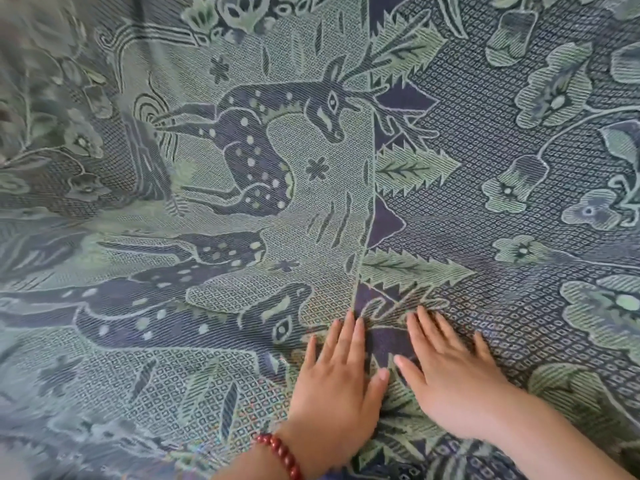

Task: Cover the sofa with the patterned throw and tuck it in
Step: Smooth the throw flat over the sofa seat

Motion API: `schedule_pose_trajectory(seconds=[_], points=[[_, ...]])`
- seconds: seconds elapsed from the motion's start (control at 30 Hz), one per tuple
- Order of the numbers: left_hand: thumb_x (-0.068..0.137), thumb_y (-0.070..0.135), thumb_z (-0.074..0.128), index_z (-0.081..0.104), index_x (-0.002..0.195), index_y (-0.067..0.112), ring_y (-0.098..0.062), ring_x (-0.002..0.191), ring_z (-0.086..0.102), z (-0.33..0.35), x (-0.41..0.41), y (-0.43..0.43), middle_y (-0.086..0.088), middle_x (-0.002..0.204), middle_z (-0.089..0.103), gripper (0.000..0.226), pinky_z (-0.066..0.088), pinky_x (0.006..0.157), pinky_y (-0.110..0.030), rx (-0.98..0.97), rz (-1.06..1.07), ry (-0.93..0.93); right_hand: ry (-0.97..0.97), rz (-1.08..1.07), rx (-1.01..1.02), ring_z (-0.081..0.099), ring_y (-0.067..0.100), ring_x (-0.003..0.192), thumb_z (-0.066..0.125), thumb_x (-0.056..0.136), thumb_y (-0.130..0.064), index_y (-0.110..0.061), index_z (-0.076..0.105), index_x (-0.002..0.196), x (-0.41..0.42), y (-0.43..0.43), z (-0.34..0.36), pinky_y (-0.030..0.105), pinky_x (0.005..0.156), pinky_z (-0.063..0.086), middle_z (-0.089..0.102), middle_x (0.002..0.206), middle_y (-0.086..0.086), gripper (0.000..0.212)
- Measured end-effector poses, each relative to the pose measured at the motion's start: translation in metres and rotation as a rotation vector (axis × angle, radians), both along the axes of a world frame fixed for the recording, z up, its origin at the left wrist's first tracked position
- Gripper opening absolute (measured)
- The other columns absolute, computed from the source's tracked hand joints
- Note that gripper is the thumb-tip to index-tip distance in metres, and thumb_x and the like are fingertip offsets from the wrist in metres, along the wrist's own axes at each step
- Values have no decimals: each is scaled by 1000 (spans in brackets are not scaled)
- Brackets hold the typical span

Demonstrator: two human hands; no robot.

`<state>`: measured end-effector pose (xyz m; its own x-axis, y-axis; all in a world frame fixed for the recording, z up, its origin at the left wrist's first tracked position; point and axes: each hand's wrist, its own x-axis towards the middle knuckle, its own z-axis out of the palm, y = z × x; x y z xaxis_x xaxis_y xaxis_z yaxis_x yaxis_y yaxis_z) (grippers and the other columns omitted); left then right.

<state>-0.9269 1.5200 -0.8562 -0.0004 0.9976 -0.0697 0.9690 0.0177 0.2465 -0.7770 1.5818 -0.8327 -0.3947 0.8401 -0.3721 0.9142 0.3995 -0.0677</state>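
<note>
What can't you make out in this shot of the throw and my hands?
- Sofa: head view, hidden under the throw.
- Throw's edges, any tucking: head view, outside the frame.
- Throw's far left: head view, blurred.
- Palms of left hand and right hand: head view, face down on the throw.

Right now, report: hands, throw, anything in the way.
Both open: left hand, right hand, flat on the patterned throw. Throw spread wide, crease running up from the left hand. Nothing seen in the way.
</note>
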Motion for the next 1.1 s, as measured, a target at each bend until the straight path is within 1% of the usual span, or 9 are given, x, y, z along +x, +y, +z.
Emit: schedule_pose_trajectory(seconds=[0.13, 0.27, 0.4, 0.5, 0.57, 0.67, 0.87, 1.0, 1.1], points=[[80, 63, -10, -28, 142, 25, -5, 136, -34, 5, -6, -10, 13, 149, -35, 75, -19, 115, -37, -38, -89, 2, -75, -46, 0, -19, 18, 144, 3, 94, -59, -17, -28, 144, -11, -8, 14, 49, 117, -3, -35, 150, -4, 73], [98, 52, 5, -17, 149, 21, -8, 140, -26, 11, -43, -1, 11, 155, -24, 64, -19, 114, -40, -12, -34, 55, 128, 45, 160, -14, 11, 145, 8, 97, -52, -20, -19, 149, -53, -5, 17, 41, 118, -2, -25, 155, -6, 66], [98, 52, 4, -15, 149, 19, -11, 142, -23, 15, -111, 2, 8, 156, -22, 64, -18, 114, -42, 32, 66, 218, 260, 142, 220, -10, 8, 145, 11, 101, -45, -21, -7, 152, -123, -10, 7, 38, 118, -2, -14, 158, -8, 59], [96, 56, 5, -12, 151, 17, -14, 144, -19, 10, -164, 1, 5, 158, -18, 69, -14, 116, -48, 38, 116, 296, 292, 116, 227, -9, 8, 145, 10, 101, -46, -22, -4, 152, -166, -13, -4, 38, 119, -3, -12, 158, -8, 59], [95, 59, 7, -11, 151, 19, -14, 145, -17, 1, -189, -3, 6, 158, -16, 72, -14, 116, -49, 34, 104, 271, 227, 75, 233, -11, 9, 145, 5, 97, -52, -24, -7, 152, -182, -17, -15, 41, 118, -4, -15, 158, -9, 63], [94, 60, 7, -14, 150, 20, -14, 144, -19, -13, -202, -11, 6, 158, -18, 72, -15, 115, -49, 1, 40, 150, 119, 55, 256, -22, 8, 141, -17, 79, -61, -26, -18, 148, -186, -29, -30, 40, 116, -12, -26, 153, -12, 77], [94, 58, 4, -26, 144, 15, -18, 138, -33, -8, -202, -17, 1, 152, -33, 73, -23, 110, -51, -61, -47, 152, 95, -29, 228, -29, 4, 136, -43, 53, -67, -30, -28, 142, -191, -41, -26, 36, 114, -15, -31, 149, -16, 98], [94, 58, 1, -23, 147, 18, -13, 138, -32, -1, -208, -7, 5, 154, -30, 70, -23, 111, -46, -28, -23, 106, 214, -42, 217, -23, 4, 139, -26, 65, -63, -29, -24, 142, -213, -29, -15, 33, 113, -16, -26, 151, -15, 84], [90, 60, -4, -17, 149, 20, -8, 139, -28, 9, -232, 9, 8, 155, -24, 72, -20, 113, -43, 34, 73, 120, 321, 28, 221, -17, 3, 142, -3, 91, -55, -27, -13, 149, -239, -12, -7, 31, 115, -12, -20, 155, -13, 66]])
